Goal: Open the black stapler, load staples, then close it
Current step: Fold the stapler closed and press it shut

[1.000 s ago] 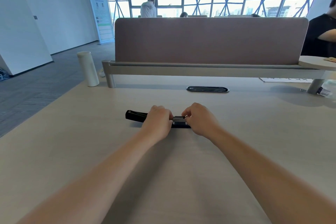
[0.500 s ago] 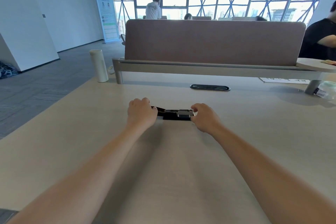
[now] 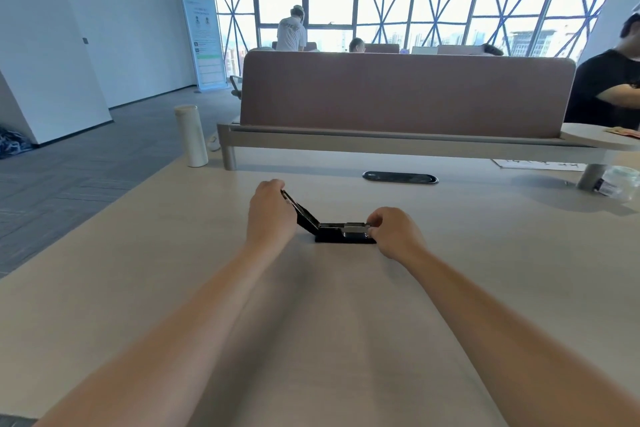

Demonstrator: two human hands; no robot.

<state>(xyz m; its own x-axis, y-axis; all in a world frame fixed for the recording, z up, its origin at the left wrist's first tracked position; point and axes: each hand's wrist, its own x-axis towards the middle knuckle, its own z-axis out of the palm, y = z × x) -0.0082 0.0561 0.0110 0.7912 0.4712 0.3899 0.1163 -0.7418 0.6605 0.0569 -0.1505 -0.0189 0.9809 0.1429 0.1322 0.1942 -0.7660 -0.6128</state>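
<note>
The black stapler [image 3: 332,236] lies on the pale wooden desk [image 3: 346,340], a little beyond the middle. Its top cover [image 3: 302,212] is swung up and to the left at a slant, hinged near the stapler's middle. My left hand [image 3: 270,215] grips the raised end of that cover. My right hand [image 3: 396,230] pinches the right end of the stapler's base, at the silver metal magazine [image 3: 355,227]. I cannot tell whether staples lie in the magazine.
A tall white bottle [image 3: 191,135] stands at the desk's far left. A brown divider panel [image 3: 405,94] closes the far edge, with a black cable grommet [image 3: 400,178] before it. Papers [image 3: 540,164] and a plastic bottle [image 3: 618,182] lie far right. A person in black sits far right.
My left hand has slid left and lifted the stapler's top cover from flat to a raised slant. My right hand stayed on the right end. The camera tilted up.
</note>
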